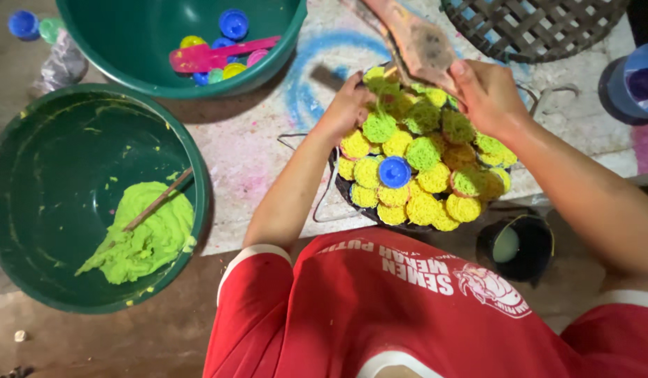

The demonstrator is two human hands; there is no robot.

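Red shirt point(408, 308) fills the bottom; centre frame, my left hand point(348, 105) steadies the tray point(352, 199) of noodle nests point(422, 168) while my right hand point(488, 94) grips the spatula point(418, 42) over them.

A makeshift floor-level food workshop: a green basin point(30, 231) of green dough point(145, 238) at nine o'clock, a tray point(352, 199) of noodle nests point(422, 164) at centre, a woven basket point(534, 24) at one o'clock.
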